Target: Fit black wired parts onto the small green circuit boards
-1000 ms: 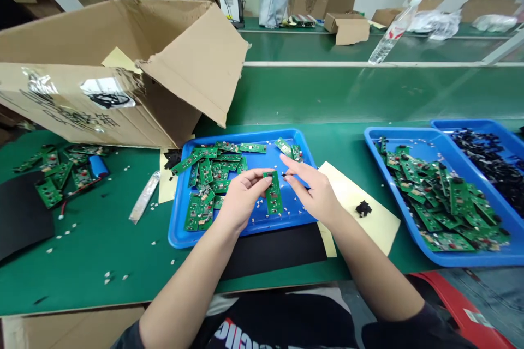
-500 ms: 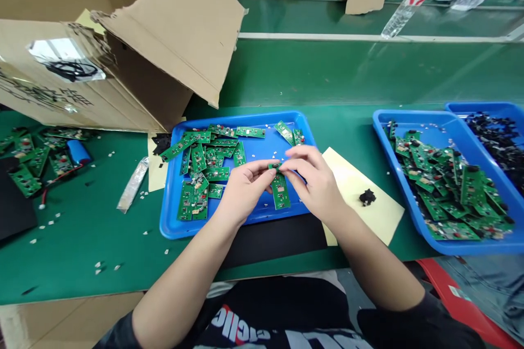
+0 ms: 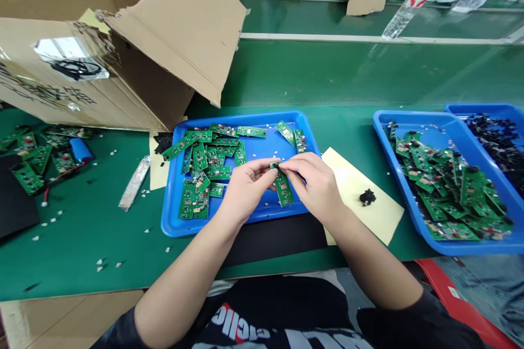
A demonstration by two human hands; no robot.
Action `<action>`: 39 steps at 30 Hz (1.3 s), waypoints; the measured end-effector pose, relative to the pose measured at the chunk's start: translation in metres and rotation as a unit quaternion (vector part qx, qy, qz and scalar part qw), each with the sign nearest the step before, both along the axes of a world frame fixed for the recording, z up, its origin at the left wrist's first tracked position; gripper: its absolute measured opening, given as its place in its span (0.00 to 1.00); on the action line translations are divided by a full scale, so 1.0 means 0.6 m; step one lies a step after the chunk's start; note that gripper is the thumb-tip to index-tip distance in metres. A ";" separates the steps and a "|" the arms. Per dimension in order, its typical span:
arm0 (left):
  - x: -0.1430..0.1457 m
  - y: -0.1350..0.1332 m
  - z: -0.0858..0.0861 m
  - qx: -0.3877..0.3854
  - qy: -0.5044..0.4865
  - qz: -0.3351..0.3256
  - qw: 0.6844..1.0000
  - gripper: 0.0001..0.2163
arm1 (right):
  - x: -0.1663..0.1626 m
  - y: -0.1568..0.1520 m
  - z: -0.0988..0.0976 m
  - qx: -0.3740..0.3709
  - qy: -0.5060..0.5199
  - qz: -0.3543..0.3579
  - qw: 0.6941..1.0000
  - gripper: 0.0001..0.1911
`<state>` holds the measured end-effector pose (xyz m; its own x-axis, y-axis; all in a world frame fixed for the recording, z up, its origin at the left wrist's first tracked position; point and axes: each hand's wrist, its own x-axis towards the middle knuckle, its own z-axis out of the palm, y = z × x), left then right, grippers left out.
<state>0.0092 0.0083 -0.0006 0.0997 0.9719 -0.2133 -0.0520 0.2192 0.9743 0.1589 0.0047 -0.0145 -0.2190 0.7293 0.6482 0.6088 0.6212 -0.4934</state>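
Between my hands, over the front part of a blue tray [image 3: 262, 144], is a narrow green circuit board [image 3: 283, 190]. My left hand [image 3: 249, 182] grips its far end between thumb and fingers. My right hand [image 3: 313, 177] is closed in a pinch at that same end, beside the left thumb; fingertips hide whatever small part it pinches. Several loose circuit boards [image 3: 194, 199] lie in the tray to the left of my hands, some overlapping. Two more boards rest in its far right corner.
A blue tray heaped with boards [image 3: 454, 191] stands at right, before another with black parts [image 3: 499, 136]. A black piece [image 3: 367, 197] lies on yellow paper [image 3: 347, 174]. A big cardboard box [image 3: 135, 87] fills the back left. A plastic bottle [image 3: 403, 13] leans behind.
My right fingers have curled in closer to the board's far end. The board has tilted slightly, its near end shifting a little right. My left hand keeps its grip.
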 end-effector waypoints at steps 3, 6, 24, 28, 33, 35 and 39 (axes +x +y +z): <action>0.001 -0.001 0.000 0.009 0.012 0.001 1.000 0.11 | -0.002 0.000 0.000 0.000 0.003 -0.005 1.000 0.07; 0.002 -0.002 -0.001 0.014 0.016 0.002 1.000 0.12 | -0.003 0.000 0.000 -0.008 -0.001 -0.009 1.000 0.07; 0.011 -0.006 -0.005 0.048 0.013 0.037 0.998 0.09 | -0.021 -0.010 -0.006 -0.036 0.051 -0.063 0.996 0.07; 0.014 -0.008 -0.003 0.056 0.027 0.050 0.997 0.09 | -0.026 -0.008 -0.010 -0.037 0.073 -0.074 0.994 0.06; 0.014 -0.009 -0.004 0.067 0.040 0.056 0.995 0.10 | -0.026 -0.003 -0.013 -0.040 0.090 -0.064 0.993 0.06; 0.014 -0.009 -0.004 0.062 0.033 0.056 0.996 0.10 | -0.025 -0.003 -0.010 -0.047 0.092 -0.063 0.993 0.06; 0.013 -0.005 -0.002 0.052 0.002 0.064 0.997 0.10 | -0.020 -0.004 -0.001 -0.058 0.093 -0.033 0.993 0.09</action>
<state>0.0172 0.0051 -0.0019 -0.0279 0.9935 -0.1107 -0.0692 0.1086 0.9917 0.1469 0.0021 -0.0153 -0.0513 0.8103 0.5837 0.5377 0.5149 -0.6676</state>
